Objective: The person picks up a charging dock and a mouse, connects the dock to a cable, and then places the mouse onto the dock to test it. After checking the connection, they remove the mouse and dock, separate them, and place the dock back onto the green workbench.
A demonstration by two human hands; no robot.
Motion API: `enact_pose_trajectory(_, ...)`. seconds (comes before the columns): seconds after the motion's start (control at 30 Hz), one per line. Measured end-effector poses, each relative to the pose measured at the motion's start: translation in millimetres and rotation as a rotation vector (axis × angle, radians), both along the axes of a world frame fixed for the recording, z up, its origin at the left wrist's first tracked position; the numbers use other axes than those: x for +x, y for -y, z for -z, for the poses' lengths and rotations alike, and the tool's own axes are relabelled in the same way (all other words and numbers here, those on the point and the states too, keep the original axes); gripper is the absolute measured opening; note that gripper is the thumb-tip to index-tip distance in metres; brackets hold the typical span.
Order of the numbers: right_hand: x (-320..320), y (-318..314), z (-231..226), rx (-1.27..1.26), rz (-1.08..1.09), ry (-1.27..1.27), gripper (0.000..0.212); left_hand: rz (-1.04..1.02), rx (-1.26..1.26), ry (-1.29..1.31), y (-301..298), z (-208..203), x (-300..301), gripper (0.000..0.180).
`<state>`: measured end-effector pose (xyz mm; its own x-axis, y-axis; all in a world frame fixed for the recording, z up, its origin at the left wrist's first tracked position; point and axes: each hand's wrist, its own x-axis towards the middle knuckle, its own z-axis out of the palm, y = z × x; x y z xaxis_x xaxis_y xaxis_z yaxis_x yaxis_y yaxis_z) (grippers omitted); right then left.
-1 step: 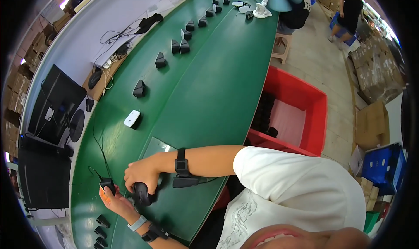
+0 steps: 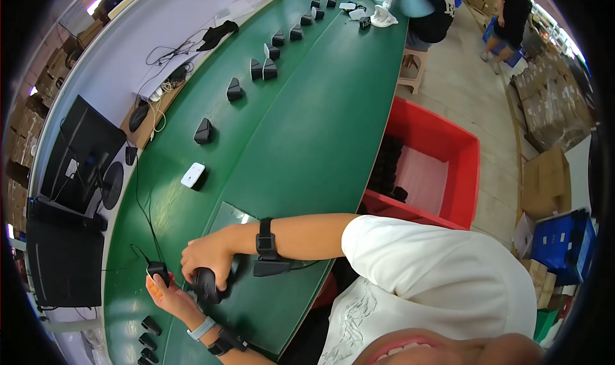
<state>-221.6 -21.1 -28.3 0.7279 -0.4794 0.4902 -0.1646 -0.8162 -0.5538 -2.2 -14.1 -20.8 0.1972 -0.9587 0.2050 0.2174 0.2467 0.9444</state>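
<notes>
My left hand (image 2: 172, 298) is closed around a small black box-shaped device (image 2: 157, 273), which has a thin black cable running from its top. Just to the right, my right hand (image 2: 210, 257) rests over a black computer mouse (image 2: 207, 285), its fingers curled round the sides. The mouse sits on a clear sheet (image 2: 256, 304) laid over the green table (image 2: 301, 128). Some of the mouse is hidden under the fingers. Each wrist wears a black strap with a small unit on it.
Left of the table stand two black monitors (image 2: 64, 253). A white device (image 2: 193, 175) and several black wedge-shaped devices (image 2: 203, 131) line the table; others (image 2: 151, 325) sit nearer. A red bin (image 2: 462, 173) holding black parts is at the right. A white fan (image 2: 386, 13) stands far off.
</notes>
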Motion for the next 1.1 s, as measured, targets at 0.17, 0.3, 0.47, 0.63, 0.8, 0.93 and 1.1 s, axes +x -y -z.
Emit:
enact_pose_trajectory(0.17,3,-1,-13,0.061,0.292,0.496,0.038,-0.052,-0.014,0.309,-10,-11,-15,0.023)
enact_pose_trajectory(0.3,-2,-2,-15,-0.162,0.526,0.519,0.028,0.025,-0.027,0.536,-12,-10,-13,0.020)
enact_pose_trajectory(0.47,-1,-1,-12,-0.260,0.611,0.419,0.018,0.050,-0.071,0.515,-12,-5,-17,0.022)
enact_pose_trajectory(0.63,14,7,-12,-0.335,0.520,0.462,0.009,0.045,-0.135,0.695,-25,-22,-10,0.020)
enact_pose_trajectory(0.8,-15,16,6,-0.351,0.618,0.222,0.016,-0.101,-0.261,0.882,-13,-15,-44,0.029)
enact_pose_trajectory(0.93,-12,14,-1,-0.259,0.556,0.241,0.015,-0.035,-0.390,0.745,-8,-10,-37,0.031)
enact_pose_trajectory(1.1,-8,10,2,-0.189,0.501,0.243,0.012,-0.009,-0.326,0.693,-14,-9,-34,0.031)
